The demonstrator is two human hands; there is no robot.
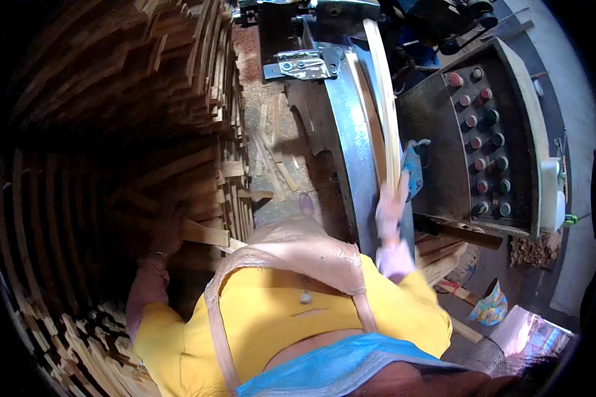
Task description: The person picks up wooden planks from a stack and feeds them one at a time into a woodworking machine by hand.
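Note:
My right hand, in a pale glove, grips the near end of a long, light wooden strip. The strip runs along a shiny metal machine bed, its far end reaching the dark machine head. Beside it on the bed lies a browner strip. My left hand is in deep shadow at the stacked wood on the left, close to the end of a short board. Its fingers are too dark to make out.
Tall stacks of wooden strips crowd the left side. Offcuts and sawdust litter the floor ahead. At right stands a control panel with several red and green buttons. A blue lever clamp sits beside the bed, near my right hand.

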